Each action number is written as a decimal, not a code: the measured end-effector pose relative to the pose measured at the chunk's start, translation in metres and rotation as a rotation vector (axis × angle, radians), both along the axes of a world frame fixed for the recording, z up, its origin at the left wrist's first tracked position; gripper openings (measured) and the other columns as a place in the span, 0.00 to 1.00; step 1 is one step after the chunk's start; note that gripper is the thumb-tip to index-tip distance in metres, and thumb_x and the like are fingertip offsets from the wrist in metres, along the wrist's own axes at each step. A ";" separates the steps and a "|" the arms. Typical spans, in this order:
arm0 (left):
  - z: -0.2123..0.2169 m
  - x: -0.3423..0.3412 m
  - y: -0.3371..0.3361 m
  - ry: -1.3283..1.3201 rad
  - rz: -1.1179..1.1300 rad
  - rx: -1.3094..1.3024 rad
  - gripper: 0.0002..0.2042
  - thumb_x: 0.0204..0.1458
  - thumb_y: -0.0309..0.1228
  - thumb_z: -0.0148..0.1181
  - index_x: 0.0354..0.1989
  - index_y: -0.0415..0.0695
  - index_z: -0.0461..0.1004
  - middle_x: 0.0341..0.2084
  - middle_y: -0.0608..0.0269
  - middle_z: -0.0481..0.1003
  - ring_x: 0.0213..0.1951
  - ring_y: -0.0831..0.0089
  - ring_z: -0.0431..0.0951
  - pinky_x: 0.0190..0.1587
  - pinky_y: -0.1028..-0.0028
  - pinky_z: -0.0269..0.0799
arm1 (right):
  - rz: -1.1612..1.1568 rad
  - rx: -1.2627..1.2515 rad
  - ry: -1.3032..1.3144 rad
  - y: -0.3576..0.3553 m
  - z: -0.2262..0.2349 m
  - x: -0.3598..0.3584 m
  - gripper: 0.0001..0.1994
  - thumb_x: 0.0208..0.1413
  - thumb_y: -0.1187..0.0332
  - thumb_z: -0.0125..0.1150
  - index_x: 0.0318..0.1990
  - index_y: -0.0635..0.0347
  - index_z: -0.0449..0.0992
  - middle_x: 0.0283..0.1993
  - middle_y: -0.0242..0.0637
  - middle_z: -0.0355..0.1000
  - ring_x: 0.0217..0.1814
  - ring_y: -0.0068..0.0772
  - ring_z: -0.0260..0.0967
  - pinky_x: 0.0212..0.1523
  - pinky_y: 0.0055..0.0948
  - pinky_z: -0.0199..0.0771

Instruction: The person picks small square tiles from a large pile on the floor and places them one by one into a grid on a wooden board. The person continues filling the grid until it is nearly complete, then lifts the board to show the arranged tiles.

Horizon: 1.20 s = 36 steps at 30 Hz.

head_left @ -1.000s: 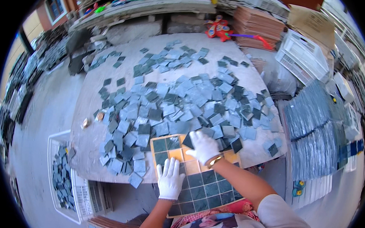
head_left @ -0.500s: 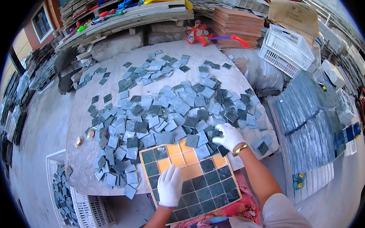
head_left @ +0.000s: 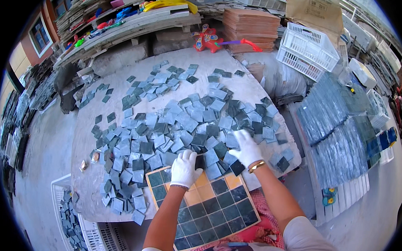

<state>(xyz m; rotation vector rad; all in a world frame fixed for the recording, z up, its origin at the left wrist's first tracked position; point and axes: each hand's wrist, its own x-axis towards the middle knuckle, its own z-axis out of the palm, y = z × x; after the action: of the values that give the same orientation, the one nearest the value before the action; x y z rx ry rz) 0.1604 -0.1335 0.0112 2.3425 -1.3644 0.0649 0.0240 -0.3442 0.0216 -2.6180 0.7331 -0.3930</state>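
Both my hands wear white gloves. My left hand [head_left: 185, 168] rests at the far edge of an orange grid tray [head_left: 196, 197], its fingers curled over a dark square tile at the rim of the pile. My right hand [head_left: 246, 148] lies palm down on the loose blue and grey square tiles [head_left: 174, 124] spread over the round table [head_left: 253, 89]; a gold bracelet is on its wrist. The tray holds several dark green tiles [head_left: 214, 212] in its near rows, and the far cells show bare orange. Whether either hand grips a tile is hidden by the gloves.
White crates [head_left: 307, 49] and a stack of brown boards [head_left: 250, 26] stand beyond the table. Sheets of finished blue mosaic [head_left: 337, 132] lie to the right. A white crate with tiles [head_left: 71, 218] sits at the lower left. Shelves with clutter [head_left: 125, 17] line the back.
My left hand has moved up from the tray's near-left part to its far edge at the pile. The right hand stays on the tiles. The view has tilted slightly.
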 end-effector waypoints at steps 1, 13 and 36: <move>0.000 -0.002 -0.001 -0.018 0.070 0.014 0.27 0.31 0.36 0.71 0.43 0.43 0.69 0.43 0.56 0.69 0.45 0.55 0.71 0.45 0.60 0.70 | 0.138 0.057 0.013 0.000 -0.006 0.006 0.28 0.47 0.60 0.65 0.56 0.56 0.64 0.61 0.47 0.60 0.61 0.49 0.61 0.56 0.39 0.67; 0.005 -0.063 -0.025 -0.023 -0.019 -0.032 0.33 0.30 0.41 0.72 0.51 0.50 0.72 0.45 0.62 0.69 0.45 0.60 0.69 0.45 0.62 0.67 | -0.186 0.410 -0.311 -0.020 -0.003 -0.002 0.13 0.43 0.64 0.68 0.33 0.59 0.72 0.29 0.39 0.73 0.31 0.36 0.72 0.34 0.31 0.70; 0.032 0.013 0.107 0.200 0.113 -0.031 0.32 0.39 0.32 0.67 0.56 0.43 0.66 0.47 0.49 0.71 0.50 0.50 0.70 0.53 0.60 0.66 | 0.400 0.587 -0.125 0.137 -0.012 0.006 0.07 0.54 0.67 0.58 0.38 0.58 0.74 0.34 0.44 0.75 0.37 0.47 0.74 0.38 0.37 0.72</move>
<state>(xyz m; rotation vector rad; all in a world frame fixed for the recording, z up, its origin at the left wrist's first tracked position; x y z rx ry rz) 0.1738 -0.0264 0.0433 2.3284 -1.1274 -0.1106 0.0305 -0.2068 0.0099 -2.0856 0.2192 -0.1819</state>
